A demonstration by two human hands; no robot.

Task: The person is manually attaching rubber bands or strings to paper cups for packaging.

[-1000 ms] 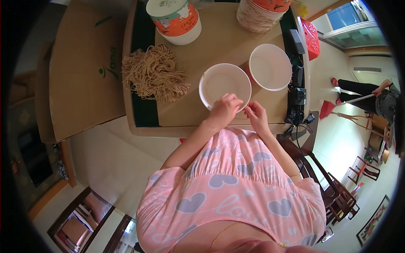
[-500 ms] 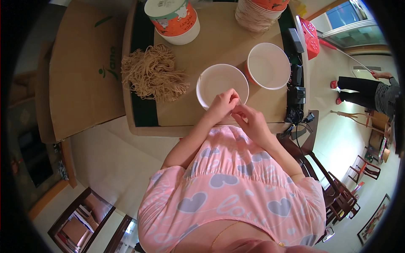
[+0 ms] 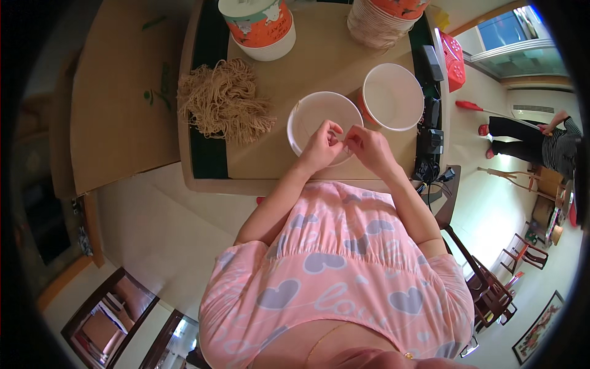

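Both hands meet above the near rim of a white paper bucket (image 3: pixel 305 120) that stands with its mouth up. My left hand (image 3: pixel 321 149) has its fingers curled, thumb toward the fingertips. Beside it, my right hand (image 3: pixel 370 150) pinches at about the same spot. Whatever lies between the fingertips is too small to make out. Just right of this bucket stands a second open bucket (image 3: pixel 393 98), white inside with orange on its outer wall. A loose heap of tan twine strands (image 3: pixel 226 101) lies to the left.
Two stacks of printed buckets, one with an orange and green band (image 3: pixel 263 34) and one at the back right (image 3: pixel 382 27), stand on the table. Black power adapters (image 3: pixel 434 140) line its right edge. A large cardboard box (image 3: pixel 123 104) is at left. Another person (image 3: pixel 541 138) holds a long-handled tool.
My hands have shifted slightly up over the bucket's mouth, and my right hand has turned more knuckles-up. The other person's long-handled tool has moved lower.
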